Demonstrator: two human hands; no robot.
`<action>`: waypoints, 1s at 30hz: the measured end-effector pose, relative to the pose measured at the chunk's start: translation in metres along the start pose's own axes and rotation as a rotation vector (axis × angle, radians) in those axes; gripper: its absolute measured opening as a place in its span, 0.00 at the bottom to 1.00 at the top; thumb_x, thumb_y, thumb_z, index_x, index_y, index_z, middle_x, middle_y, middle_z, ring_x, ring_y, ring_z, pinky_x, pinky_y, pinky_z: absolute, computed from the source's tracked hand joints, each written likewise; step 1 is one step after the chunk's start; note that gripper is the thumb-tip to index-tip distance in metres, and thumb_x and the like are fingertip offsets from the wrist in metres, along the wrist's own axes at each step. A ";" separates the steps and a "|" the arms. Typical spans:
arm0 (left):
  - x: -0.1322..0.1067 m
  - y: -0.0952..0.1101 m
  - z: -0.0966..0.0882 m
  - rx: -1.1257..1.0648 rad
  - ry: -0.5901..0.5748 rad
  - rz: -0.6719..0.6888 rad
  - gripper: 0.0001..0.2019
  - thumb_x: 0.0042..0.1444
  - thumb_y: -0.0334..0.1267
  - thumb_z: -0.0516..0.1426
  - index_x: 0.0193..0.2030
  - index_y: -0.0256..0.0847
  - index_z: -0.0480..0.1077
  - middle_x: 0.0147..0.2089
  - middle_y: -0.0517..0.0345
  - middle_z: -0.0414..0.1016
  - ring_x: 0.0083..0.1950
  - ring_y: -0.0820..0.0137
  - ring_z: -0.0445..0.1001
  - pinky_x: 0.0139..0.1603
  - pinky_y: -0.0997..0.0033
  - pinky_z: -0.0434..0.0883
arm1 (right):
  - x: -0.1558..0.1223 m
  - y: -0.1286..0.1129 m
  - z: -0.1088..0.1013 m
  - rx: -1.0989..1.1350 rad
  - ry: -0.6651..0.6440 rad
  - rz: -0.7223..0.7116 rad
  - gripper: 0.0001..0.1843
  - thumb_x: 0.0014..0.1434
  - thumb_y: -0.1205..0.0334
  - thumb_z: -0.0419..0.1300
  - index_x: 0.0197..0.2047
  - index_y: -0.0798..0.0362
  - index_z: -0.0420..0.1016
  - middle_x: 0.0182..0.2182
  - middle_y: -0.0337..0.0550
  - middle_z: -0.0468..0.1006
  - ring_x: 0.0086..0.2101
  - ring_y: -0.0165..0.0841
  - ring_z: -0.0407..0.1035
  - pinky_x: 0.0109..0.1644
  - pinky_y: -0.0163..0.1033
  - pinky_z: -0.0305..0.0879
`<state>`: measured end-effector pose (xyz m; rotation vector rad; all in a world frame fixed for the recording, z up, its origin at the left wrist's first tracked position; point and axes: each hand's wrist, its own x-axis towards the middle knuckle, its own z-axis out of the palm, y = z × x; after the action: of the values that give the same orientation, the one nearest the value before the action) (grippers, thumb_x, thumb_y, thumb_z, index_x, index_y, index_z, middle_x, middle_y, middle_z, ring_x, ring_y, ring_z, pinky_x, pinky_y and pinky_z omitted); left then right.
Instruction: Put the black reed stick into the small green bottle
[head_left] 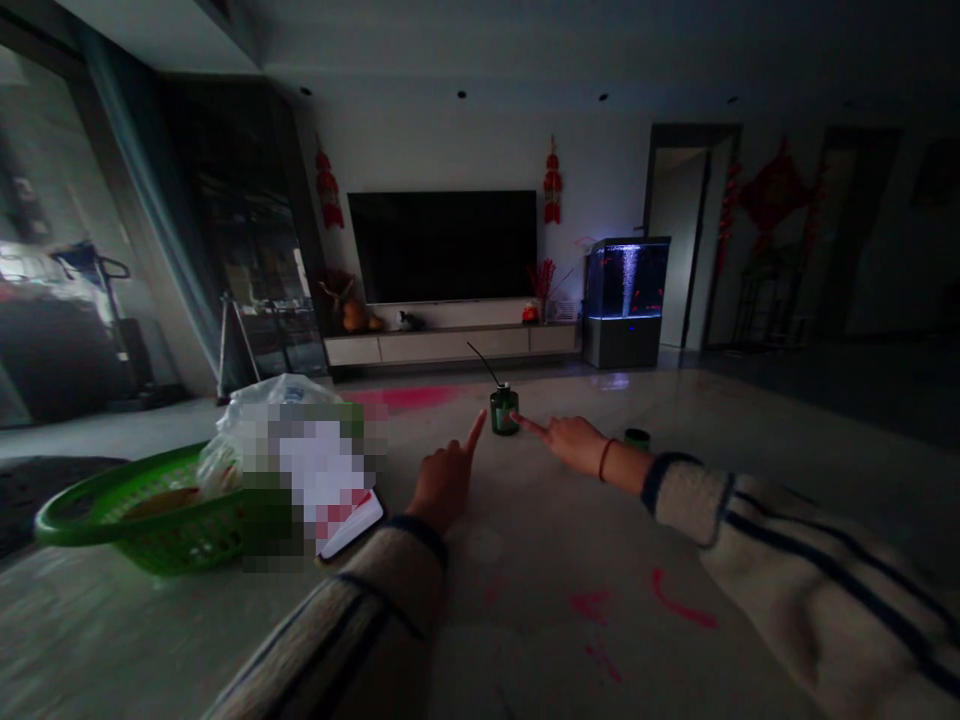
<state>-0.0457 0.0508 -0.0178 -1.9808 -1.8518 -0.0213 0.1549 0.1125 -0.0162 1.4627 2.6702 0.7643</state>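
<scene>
Index fingers (pixel 474 436) of both hands extended, remaining fingers curled toward the palms; neither hand has hold of anything. Left hand (pixel 444 488) lies nearer the viewer, its index tip just beside the left side of a dark-green bottle (pixel 505 412). Right hand (pixel 568 444) enters from the right, its index tip at the bottle's right side; contact there cannot be told. Bottle stands upright toward the far edge of a pale stone tabletop (pixel 495 560), a thin black stick (pixel 484 365) rising from its top at a slant. Small green cap (pixel 637 438) rests to the right, well beyond the right hand's fingertip. Red cord bracelet (pixel 604 459) on right wrist; both sleeves cream knit with navy stripes. Red smears (pixel 679 600) mark the tabletop's near right area. At the left edge: green plastic basket (pixel 142 510), with a plastic bag (pixel 259 430) behind it and a red-and-white notebook (pixel 351 525) beside it, partly pixelated. Beyond the tabletop: low cabinet (pixel 450 345), wall-mounted television (pixel 442 245), lit aquarium (pixel 626 280)
</scene>
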 end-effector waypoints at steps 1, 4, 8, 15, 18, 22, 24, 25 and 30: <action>0.000 0.001 0.001 0.015 -0.024 0.000 0.41 0.52 0.22 0.45 0.63 0.49 0.20 0.42 0.48 0.69 0.37 0.64 0.72 0.33 0.67 0.67 | -0.005 0.000 0.004 -0.020 -0.007 -0.015 0.37 0.57 0.75 0.39 0.63 0.41 0.23 0.37 0.53 0.73 0.34 0.39 0.71 0.34 0.40 0.62; -0.001 0.002 0.001 0.029 -0.065 0.005 0.40 0.52 0.22 0.44 0.63 0.52 0.20 0.44 0.47 0.67 0.38 0.64 0.72 0.33 0.67 0.67 | -0.012 0.003 0.014 -0.042 -0.028 -0.007 0.37 0.58 0.74 0.40 0.63 0.39 0.25 0.37 0.52 0.72 0.33 0.38 0.71 0.33 0.39 0.62; -0.003 0.002 -0.001 -0.001 -0.067 -0.006 0.42 0.51 0.22 0.44 0.62 0.48 0.17 0.44 0.48 0.67 0.38 0.65 0.72 0.33 0.69 0.66 | -0.003 0.014 0.011 0.050 0.018 -0.009 0.37 0.56 0.72 0.44 0.64 0.42 0.32 0.38 0.50 0.73 0.35 0.36 0.70 0.37 0.39 0.61; -0.007 0.005 0.005 -0.075 0.014 -0.036 0.34 0.57 0.32 0.42 0.64 0.37 0.21 0.43 0.45 0.68 0.37 0.67 0.70 0.33 0.71 0.64 | 0.066 0.032 -0.016 0.486 0.243 0.144 0.18 0.56 0.55 0.50 0.45 0.54 0.72 0.40 0.47 0.74 0.39 0.33 0.68 0.41 0.33 0.59; -0.008 0.006 0.008 -0.092 0.044 -0.037 0.32 0.58 0.36 0.42 0.64 0.37 0.25 0.44 0.45 0.67 0.38 0.67 0.70 0.34 0.71 0.64 | 0.099 0.031 -0.017 0.640 0.286 0.277 0.19 0.53 0.54 0.53 0.44 0.56 0.73 0.38 0.45 0.76 0.38 0.30 0.69 0.38 0.30 0.59; -0.010 0.007 0.008 -0.124 0.047 -0.047 0.34 0.57 0.39 0.45 0.65 0.39 0.27 0.44 0.47 0.67 0.39 0.66 0.69 0.35 0.70 0.64 | 0.121 0.024 -0.013 0.691 0.213 0.312 0.20 0.53 0.49 0.52 0.32 0.55 0.77 0.31 0.45 0.78 0.33 0.30 0.70 0.31 0.30 0.57; -0.011 0.007 0.008 -0.131 0.043 -0.045 0.35 0.57 0.41 0.46 0.65 0.40 0.26 0.45 0.47 0.67 0.39 0.66 0.69 0.36 0.69 0.64 | 0.125 0.019 -0.011 0.663 0.192 0.317 0.25 0.52 0.44 0.50 0.28 0.57 0.77 0.28 0.48 0.78 0.30 0.31 0.70 0.29 0.31 0.56; -0.011 0.007 0.008 -0.135 0.042 -0.044 0.36 0.57 0.42 0.46 0.65 0.40 0.26 0.45 0.48 0.67 0.40 0.66 0.69 0.36 0.69 0.64 | 0.127 0.017 -0.010 0.646 0.195 0.320 0.26 0.52 0.43 0.50 0.27 0.57 0.77 0.28 0.49 0.78 0.30 0.32 0.70 0.28 0.32 0.56; -0.011 0.007 0.010 -0.157 0.036 -0.034 0.37 0.56 0.43 0.47 0.64 0.42 0.23 0.46 0.48 0.67 0.41 0.65 0.68 0.38 0.68 0.64 | 0.135 0.007 -0.008 0.622 0.214 0.318 0.20 0.53 0.48 0.52 0.31 0.56 0.76 0.30 0.48 0.78 0.32 0.31 0.71 0.31 0.31 0.57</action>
<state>-0.0424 0.0434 -0.0318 -2.0375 -1.9125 -0.2179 0.0823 0.2189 0.0239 2.0731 3.0426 0.0678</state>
